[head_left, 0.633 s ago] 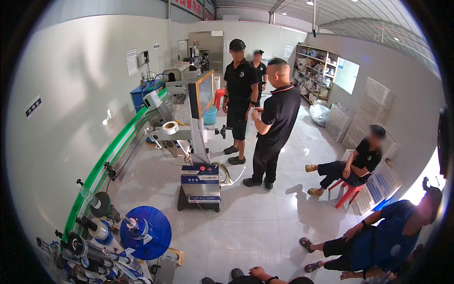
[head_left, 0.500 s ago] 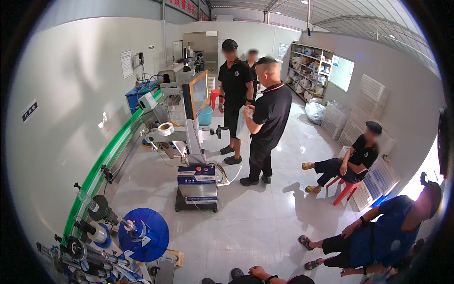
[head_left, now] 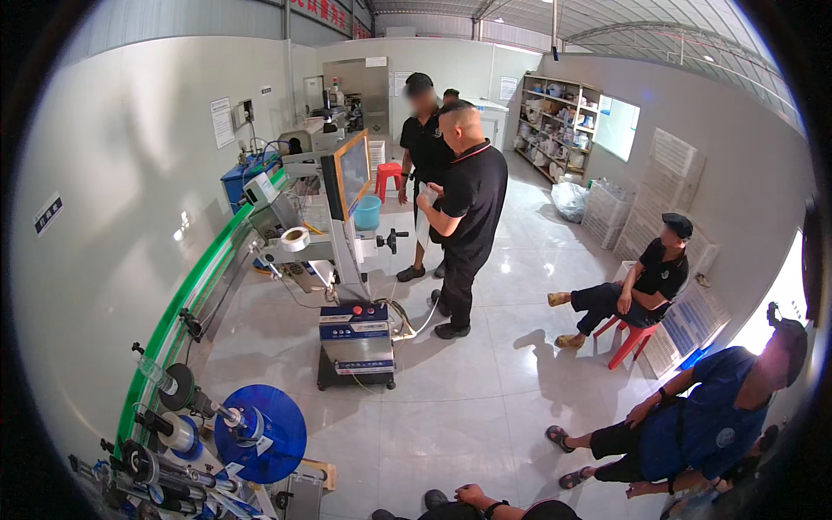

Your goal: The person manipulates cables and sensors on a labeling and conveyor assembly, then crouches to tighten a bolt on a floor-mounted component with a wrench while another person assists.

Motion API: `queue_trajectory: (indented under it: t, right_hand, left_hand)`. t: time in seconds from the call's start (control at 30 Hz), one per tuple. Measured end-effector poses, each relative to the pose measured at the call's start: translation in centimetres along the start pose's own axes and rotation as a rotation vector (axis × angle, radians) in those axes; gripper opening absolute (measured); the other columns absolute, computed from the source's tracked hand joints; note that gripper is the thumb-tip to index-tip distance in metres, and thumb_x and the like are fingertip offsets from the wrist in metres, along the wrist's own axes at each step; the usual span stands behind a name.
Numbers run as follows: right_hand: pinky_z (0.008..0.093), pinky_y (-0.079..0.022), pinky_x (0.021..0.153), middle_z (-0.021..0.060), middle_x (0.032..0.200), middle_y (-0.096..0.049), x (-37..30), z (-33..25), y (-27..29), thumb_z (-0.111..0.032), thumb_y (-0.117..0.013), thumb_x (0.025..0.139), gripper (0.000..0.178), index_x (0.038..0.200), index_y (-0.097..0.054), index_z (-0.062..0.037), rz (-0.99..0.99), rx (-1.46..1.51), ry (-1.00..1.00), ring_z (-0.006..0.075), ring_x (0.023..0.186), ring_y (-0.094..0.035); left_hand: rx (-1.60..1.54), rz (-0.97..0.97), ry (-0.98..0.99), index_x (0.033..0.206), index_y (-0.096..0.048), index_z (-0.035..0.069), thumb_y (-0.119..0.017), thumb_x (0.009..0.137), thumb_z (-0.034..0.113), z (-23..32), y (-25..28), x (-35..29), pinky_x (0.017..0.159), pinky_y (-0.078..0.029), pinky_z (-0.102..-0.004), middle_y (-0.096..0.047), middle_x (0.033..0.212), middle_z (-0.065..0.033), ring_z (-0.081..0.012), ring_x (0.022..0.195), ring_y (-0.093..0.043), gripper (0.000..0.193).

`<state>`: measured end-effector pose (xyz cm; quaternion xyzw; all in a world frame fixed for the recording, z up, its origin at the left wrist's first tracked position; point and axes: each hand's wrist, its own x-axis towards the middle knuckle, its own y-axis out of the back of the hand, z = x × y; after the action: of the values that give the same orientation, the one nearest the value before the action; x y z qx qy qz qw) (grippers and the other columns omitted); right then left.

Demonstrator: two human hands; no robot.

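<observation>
Neither my left hand nor my right hand shows in the picture. Ahead of me stands a grey-and-blue machine (head_left: 356,336) on a low wheeled base, with a wood-edged framed panel (head_left: 353,171) tilted on top and a roll of white tape (head_left: 295,238) on its left side. Beside it a person in a black polo (head_left: 475,191) holds a pale sheet or bag (head_left: 424,217) in front of the body. A second person in black (head_left: 425,134) faces them, and a third is mostly hidden behind. At lower left is a large blue disc (head_left: 260,433) among rollers and spools.
A green-edged conveyor (head_left: 165,334) runs along the left wall. At right, a person (head_left: 660,277) sits on a red stool (head_left: 628,342); another in blue (head_left: 706,412) is nearer. A further person's hand (head_left: 471,494) enters at the bottom. Shelves (head_left: 559,126) stand at the back.
The person holding the pale sheet has shifted left, closer to the machine, and now hides more of the people behind. The whole view has turned slightly.
</observation>
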<state>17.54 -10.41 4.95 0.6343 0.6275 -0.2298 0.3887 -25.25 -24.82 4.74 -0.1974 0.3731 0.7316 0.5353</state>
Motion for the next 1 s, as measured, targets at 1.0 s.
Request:
queue_trajectory:
  t: [1.0]
  right_hand:
    - [0.0266, -0.05, 0.062, 0.0107, 0.083, -0.065, 1.0, -1.3, -0.2, -0.019, -0.051, 0.082, 0.03, 0.096, -0.058, 0.0066, -0.071, -0.106, -0.007, 0.0162, 0.068, -0.062]
  left_hand:
    - [0.039, 0.096, -0.078, 0.104, -0.059, -0.001, -0.042, 0.076, 0.005, -0.1, -1.4, -1.3, 0.044, -0.034, -0.0299, -0.057, 0.07, -0.0086, -0.0138, 0.048, -0.041, 0.034]
